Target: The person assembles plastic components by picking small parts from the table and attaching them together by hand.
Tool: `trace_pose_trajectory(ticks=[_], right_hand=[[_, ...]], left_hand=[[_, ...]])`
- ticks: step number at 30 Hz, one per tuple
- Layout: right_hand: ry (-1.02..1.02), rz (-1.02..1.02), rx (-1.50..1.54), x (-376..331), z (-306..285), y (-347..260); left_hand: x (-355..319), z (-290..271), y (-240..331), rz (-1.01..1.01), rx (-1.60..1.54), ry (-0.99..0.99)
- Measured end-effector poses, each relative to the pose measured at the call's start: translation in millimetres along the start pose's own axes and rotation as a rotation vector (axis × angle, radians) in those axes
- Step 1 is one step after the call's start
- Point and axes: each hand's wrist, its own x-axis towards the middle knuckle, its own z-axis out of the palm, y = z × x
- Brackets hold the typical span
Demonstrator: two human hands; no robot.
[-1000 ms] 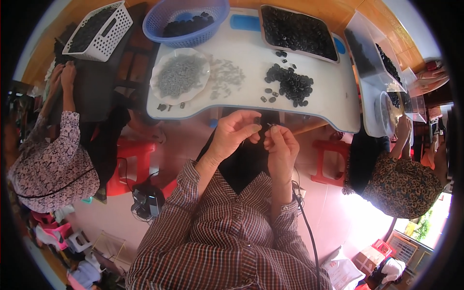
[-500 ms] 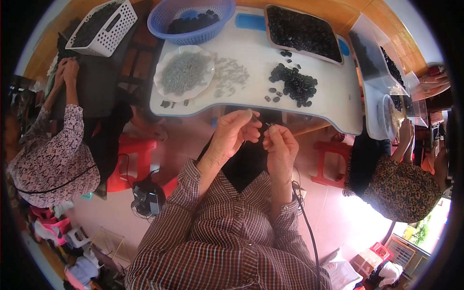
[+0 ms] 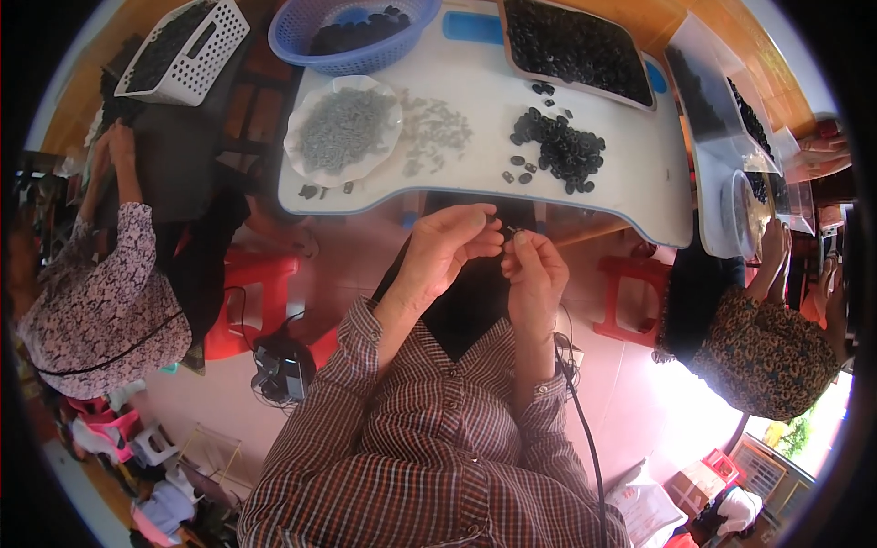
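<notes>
Nearest, left hand (image 3: 452,245) and right hand (image 3: 533,265) together below the white plastic counter (image 3: 639,173) edge, each grip pinched on one tiny dark ring-shaped part (image 3: 505,228). Probably light, stiff, easily dropped; best nipped by its rim. Farther, heap of black rings (image 3: 559,148), then pale plate of grey metal bits (image 3: 343,130).

One white table (image 3: 630,183), one blue basket (image 3: 301,36), one white basket (image 3: 196,68), two red stools (image 3: 251,274).

Black rings (image 3: 559,148) on a white table (image 3: 630,187), blue basket (image 3: 352,57) (grey bits (image 3: 343,128) on plate).
</notes>
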Motion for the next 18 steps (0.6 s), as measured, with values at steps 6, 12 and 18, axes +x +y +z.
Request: trace_pose_trajectory(ticks=[6, 12, 18], right_hand=[[-0.018, -0.03, -0.056, -5.5, 2.1, -9.2], [-0.029, -0.047, -0.092, -8.3, 3.4, -10.5], [-0.043, -0.075, -0.125, -10.3, 4.1, -11.6]], left_hand=[[-5.0, 6.0, 1.7, 0.055, 0.113, -0.073], [-6.3, 5.6, 1.8, 0.077, 0.206, -0.093], [-7.2, 5.4, 1.5, 0.095, 0.263, -0.12]])
